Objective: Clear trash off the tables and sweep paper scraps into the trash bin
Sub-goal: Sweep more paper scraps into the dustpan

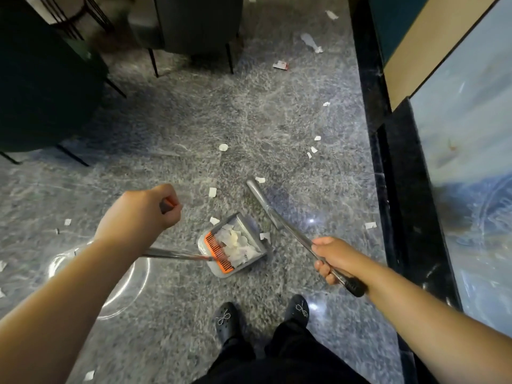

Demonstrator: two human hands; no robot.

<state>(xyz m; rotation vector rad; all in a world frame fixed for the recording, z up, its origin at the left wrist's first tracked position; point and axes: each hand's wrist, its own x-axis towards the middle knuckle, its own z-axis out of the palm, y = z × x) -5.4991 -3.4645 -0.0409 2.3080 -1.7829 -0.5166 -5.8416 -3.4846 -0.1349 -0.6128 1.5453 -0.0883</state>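
Your left hand [144, 207] grips the dustpan [232, 246] handle | your right hand [333, 257] grips the broom [266, 206] | scraps [235, 245] fill the pan by your feet | tilt it and they likely spill.

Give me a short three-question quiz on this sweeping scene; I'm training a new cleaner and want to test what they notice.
1. True or false: the dustpan already holds paper scraps.
2. Which hand grips the broom handle? A. left hand B. right hand C. neither
3. Fill in: the red-and-white wrapper lies on the floor near the ___ legs.

Key: 1. True: pale scraps are piled by its orange comb. 2. B; the left hand grips the dustpan's handle. 3. Chair.
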